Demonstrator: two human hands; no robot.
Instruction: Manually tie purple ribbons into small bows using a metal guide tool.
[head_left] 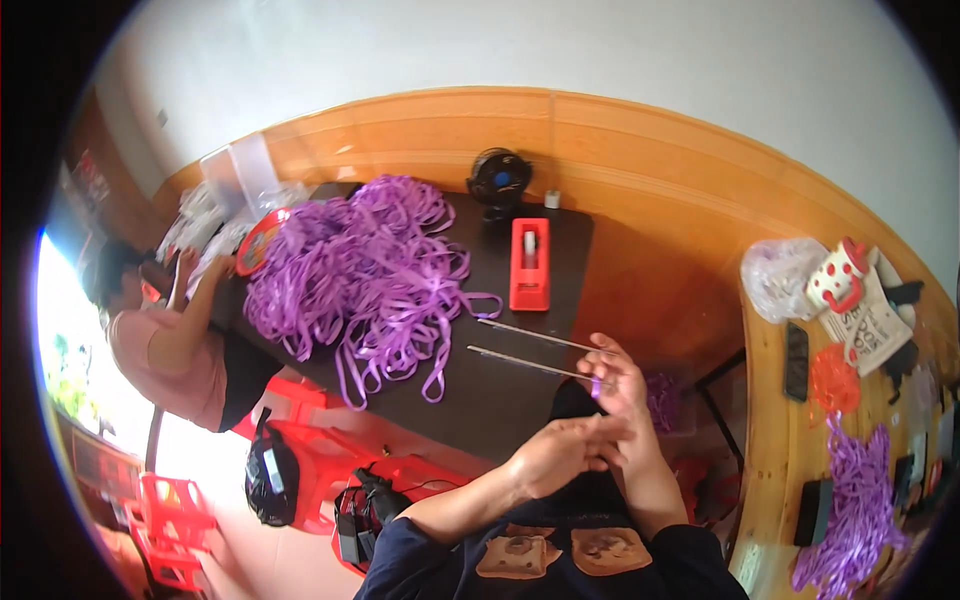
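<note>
My right hand (622, 385) is raised over the near right edge of the dark table, its fingers closed on two thin metal rods (530, 361). The rods run nearly parallel and point left toward the table. A bit of purple ribbon (597, 387) shows at the fingers of that hand. My left hand (570, 455) is just below, fingers stretched toward the right wrist, with nothing visible in it; whether the two hands touch, I cannot tell. On the table lies a large tangled heap of purple ribbon loops (360, 270), left of the rod tips.
A red tape dispenser (530, 265) and black fan (499, 180) stand on the dark table (450, 415). At left, a person (175, 350) works beside a red tray (262, 243). Red stools (330, 465) stand below. Another ribbon pile (850, 510) and a phone (796, 362) lie on the right-hand wooden table.
</note>
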